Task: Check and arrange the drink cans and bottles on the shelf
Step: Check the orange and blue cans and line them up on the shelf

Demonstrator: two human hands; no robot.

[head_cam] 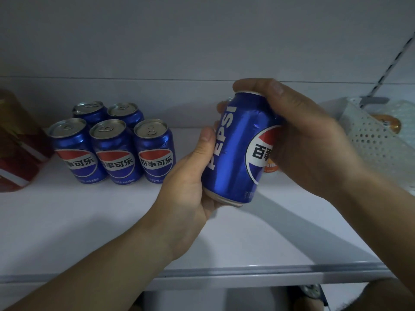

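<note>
Head: can [238, 151] between both hands' fingers [253, 85].

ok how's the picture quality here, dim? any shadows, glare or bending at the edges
Head view: dim and bluish overall; the held can shows streaky highlights but its lettering stays readable; both hands, left hand and right hand, cast a wide shadow across the shelf; the standing cans look sharp; the shelf's front lip curves from wide-angle distortion, and the red pack at the left edge is soft.
</note>
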